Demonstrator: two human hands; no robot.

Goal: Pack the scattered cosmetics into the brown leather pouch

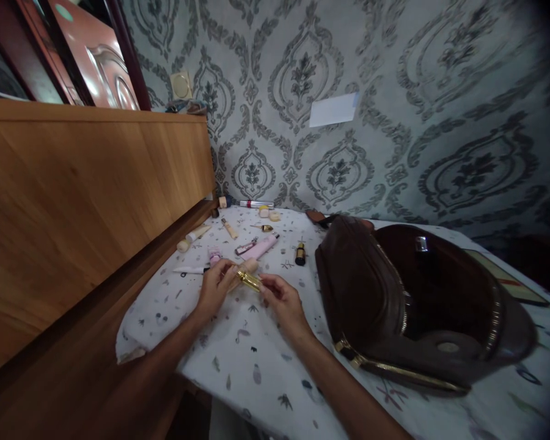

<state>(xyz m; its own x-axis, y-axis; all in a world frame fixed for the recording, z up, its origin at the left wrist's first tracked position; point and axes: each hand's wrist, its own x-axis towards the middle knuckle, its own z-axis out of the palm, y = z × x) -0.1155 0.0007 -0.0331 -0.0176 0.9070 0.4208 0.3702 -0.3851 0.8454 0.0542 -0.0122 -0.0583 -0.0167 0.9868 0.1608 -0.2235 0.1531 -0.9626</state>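
Observation:
Over the patterned white cloth, a shiny gold cosmetic tube (249,280) is held between my two hands. My left hand (216,285) pinches its left end, and my right hand (284,300) has its fingers closed around the right end. Just behind the gold tube is a beige tube (249,265), partly covered by it and my left fingers. A pink tube (264,247) lies farther back. Near my left hand are a small pink item (214,254) and a thin white stick (187,269) with a dark end.
At right stands an open brown bag (357,287) with gold zippers. A small black-and-gold bottle (300,253) is left of it. Toward the wall lie a silver tube (256,204) and several small cosmetics. A wooden panel (96,183) borders the left side.

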